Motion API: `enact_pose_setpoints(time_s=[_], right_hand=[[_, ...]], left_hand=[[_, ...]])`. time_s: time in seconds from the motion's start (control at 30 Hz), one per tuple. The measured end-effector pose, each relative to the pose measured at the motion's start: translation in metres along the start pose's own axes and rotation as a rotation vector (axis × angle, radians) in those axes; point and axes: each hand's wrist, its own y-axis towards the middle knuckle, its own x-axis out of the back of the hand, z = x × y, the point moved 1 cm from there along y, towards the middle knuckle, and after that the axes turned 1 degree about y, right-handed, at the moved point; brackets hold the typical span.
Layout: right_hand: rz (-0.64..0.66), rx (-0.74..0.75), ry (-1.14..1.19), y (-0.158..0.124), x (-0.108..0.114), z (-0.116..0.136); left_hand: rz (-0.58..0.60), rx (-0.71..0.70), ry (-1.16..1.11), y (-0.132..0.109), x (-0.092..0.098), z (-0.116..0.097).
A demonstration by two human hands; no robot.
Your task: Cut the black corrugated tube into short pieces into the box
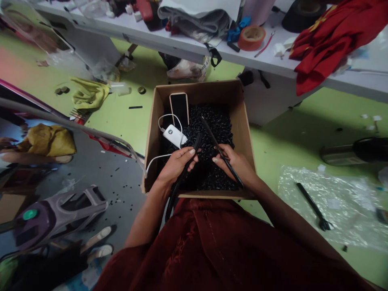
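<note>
A cardboard box (245,121) filled with small black pieces (218,121) sits in front of my lap. My left hand (178,161) is closed around a black ribbed strap (182,178) that runs down past my wrist. My right hand (233,161) grips a thin black rod (212,135) that slants up and to the left over the black pieces. Both hands hover over the near half of the box, close together. A phone (179,108) leans against the box's far wall, and a white power bank (174,136) with a white cable lies beside it.
A white workbench (188,40) with cloth, an orange tape roll (251,37) and red fabric (330,36) runs along the back. Clear plastic sheet (333,206) with a black tool (312,206) lies on the green floor at right. Another person's feet (100,242) show at lower left.
</note>
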Motion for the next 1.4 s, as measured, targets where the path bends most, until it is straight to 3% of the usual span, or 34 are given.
enact_pose_setpoints(time_s=[0.1,0.37,0.47,0.67,0.9,1.03,1.17,1.4], right_hand=[[0.025,0.023,-0.007,-0.007,-0.003,-0.008],[0.173,0.11,-0.077,-0.011,-0.008,-0.002],[0.16,0.059,-0.085,-0.009,-0.01,-0.008],[-0.021,-0.056,0.052,-0.006,-0.003,-0.021],[0.076,0.011,0.038,-0.007,-0.008,-0.02],[0.132,0.03,0.037,-0.008,-0.008,-0.019],[0.191,0.029,0.025,-0.009,-0.007,-0.02],[0.209,0.032,0.014,-0.008,-0.008,-0.023]], left_hand=[[-0.036,-0.042,0.004,0.001,0.002,0.0],[-0.123,-0.121,0.266,0.004,0.004,0.004],[-0.1,-0.088,0.217,0.003,0.004,0.003],[-0.065,-0.018,0.03,0.001,0.001,0.0],[-0.038,-0.01,-0.022,-0.001,0.001,-0.002],[-0.035,-0.023,0.145,0.0,0.0,-0.002],[-0.123,-0.071,0.424,0.001,0.001,0.0],[-0.144,-0.094,0.564,0.001,0.0,0.002]])
